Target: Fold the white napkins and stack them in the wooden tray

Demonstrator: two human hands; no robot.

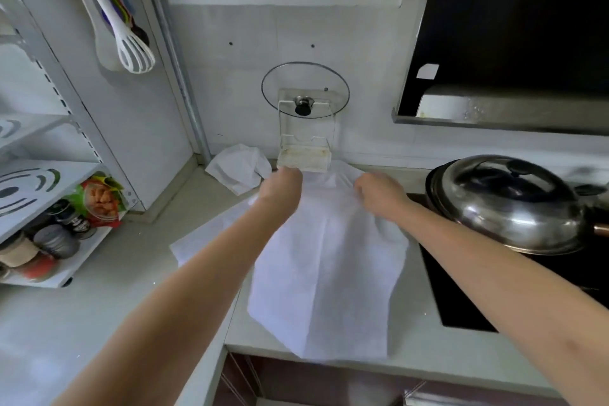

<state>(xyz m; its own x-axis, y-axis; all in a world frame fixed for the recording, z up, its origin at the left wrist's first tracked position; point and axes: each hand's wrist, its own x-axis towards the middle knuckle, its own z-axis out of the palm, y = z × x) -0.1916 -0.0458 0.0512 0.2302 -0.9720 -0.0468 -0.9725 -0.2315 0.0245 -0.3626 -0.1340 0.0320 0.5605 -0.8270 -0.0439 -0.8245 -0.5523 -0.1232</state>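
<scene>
Left hand [282,186]: reaches to the far left corner of the white napkin [326,270]; fingers curl onto the cloth and appear to grip its edge, but the fingertips are hidden behind the hand.
Right hand [379,191]: at the far right corner of the same napkin; fingers bent down and pinching the cloth edge.
White napkin: spread on the bench [138,260] between both forearms; far edge lifted at the hands, near edge overhanging the front lip of the bench; visible crease lines run along its length.
Second napkin [239,171]: crumpled, lying on the bench in the back corner, to the left of the left hand and apart from the spread napkin.
Third cloth layer [197,245]: a flat white sheet shows under the left forearm, partly covered by the spread napkin.
Wooden tray: cannot be located in this view.
Lid holder [304,155]: wall-mounted, just beyond the hands, carrying a glass lid [304,91].
Wok [507,204]: steel, with domed lid, on the black hob [461,300] to the right of the napkin.
Spice rack [49,234]: left side of the bench, holding jars and a packet.
Whisk [135,49]: white, hanging on the left wall.
</scene>
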